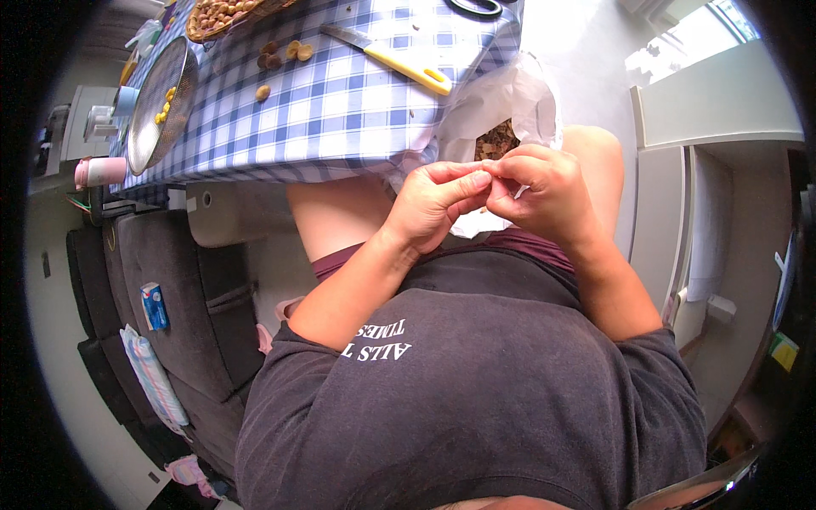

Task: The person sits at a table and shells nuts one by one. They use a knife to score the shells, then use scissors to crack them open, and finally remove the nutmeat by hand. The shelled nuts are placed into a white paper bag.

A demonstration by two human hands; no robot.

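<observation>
My left hand [430, 204] and my right hand [545, 194] meet at the fingertips above my lap. Thumbs and forefingers are pinched together, and whatever small thing may lie between them is hidden by the fingers. Just beyond and below them, a white bag [539, 95] stands open between my thighs and the table, with brown shell scraps [497, 141] inside. On the table lies a knife with a yellow handle [408, 67], its blade pointing away to the left. Several small brown nuts [269, 57] and paler ones [299, 50] sit left of it, with a single nut [262, 93] nearer me.
A metal mesh sieve [143, 137] with yellow kernels [166, 107] rests at the checked tablecloth's [357, 121] left edge. Behind are a wicker basket of nuts [220, 16] and black-handled scissors [478, 7]. A pink cup [102, 172] stands far left. A dark sofa [172, 268] is at left.
</observation>
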